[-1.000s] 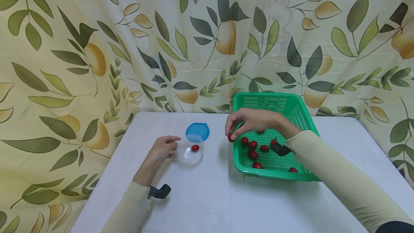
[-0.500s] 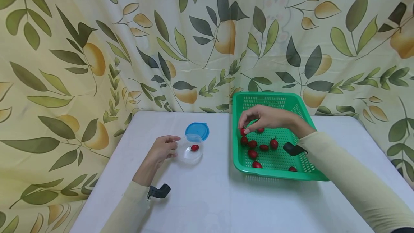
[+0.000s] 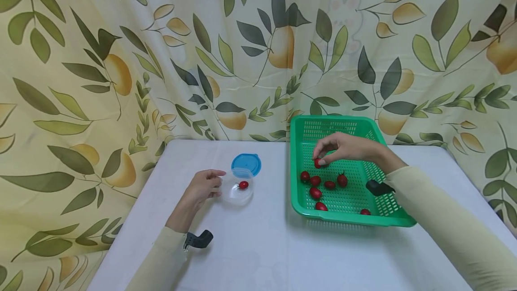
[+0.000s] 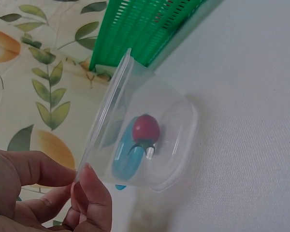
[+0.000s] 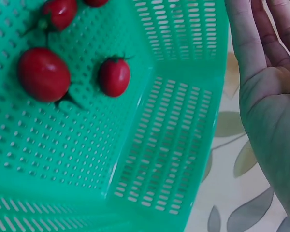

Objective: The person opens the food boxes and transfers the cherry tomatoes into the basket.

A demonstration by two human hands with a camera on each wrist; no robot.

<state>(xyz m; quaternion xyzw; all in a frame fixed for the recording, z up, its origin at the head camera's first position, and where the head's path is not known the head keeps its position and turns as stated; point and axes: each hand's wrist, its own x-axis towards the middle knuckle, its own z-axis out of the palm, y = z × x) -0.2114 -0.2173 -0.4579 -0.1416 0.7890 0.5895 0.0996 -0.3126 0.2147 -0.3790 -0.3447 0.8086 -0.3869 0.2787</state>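
My left hand (image 3: 203, 187) pinches the rim of a small clear plastic container (image 3: 230, 196) between thumb and fingers. One red cherry tomato (image 4: 146, 128) with a green stem lies in this container. Over the left part of a green basket (image 3: 343, 218), my right hand (image 3: 343, 148) pinches a cherry tomato (image 3: 317, 163) at its fingertips. Several more cherry tomatoes (image 3: 315, 193) lie on the basket floor. The right wrist view shows the hand beyond the basket rim, with its fingertips cut off by the frame.
A blue lid (image 3: 247, 164) lies on the white table (image 3: 258, 246) just behind the clear container. The basket stands to the right of both. A fruit-and-leaf patterned curtain (image 3: 258, 57) hangs behind the table.
My right hand has moved right, from the basket's left rim to inside it, with a cherry tomato at its fingertips. The left hand and the clear container have stayed in place.
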